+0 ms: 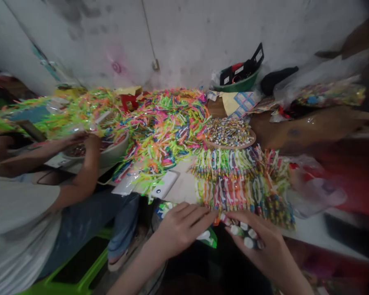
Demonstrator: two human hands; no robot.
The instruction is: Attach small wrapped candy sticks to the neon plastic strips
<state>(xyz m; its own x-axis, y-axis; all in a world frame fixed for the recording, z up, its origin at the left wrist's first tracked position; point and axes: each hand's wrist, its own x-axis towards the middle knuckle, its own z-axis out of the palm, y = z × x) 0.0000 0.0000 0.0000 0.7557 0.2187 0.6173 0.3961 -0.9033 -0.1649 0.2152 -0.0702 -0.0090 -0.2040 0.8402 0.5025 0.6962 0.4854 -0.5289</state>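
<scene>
My left hand [180, 227] lies at the table's near edge with fingers stretched toward a small orange piece between my hands, touching the front row of packed colourful sticks [242, 192]. My right hand [258, 237] is curled round several small white-capped tubes [244, 237] beside the same row. Neon plastic strips [162, 123] lie heaped behind, further up the table.
A person on the left in a grey shirt and jeans reaches both hands [86, 137] into a white bowl [110, 153]. A shallow basket of small beads [229, 133], a white phone [164, 184], a green basket [240, 82] and plastic bags [313, 188] crowd the table.
</scene>
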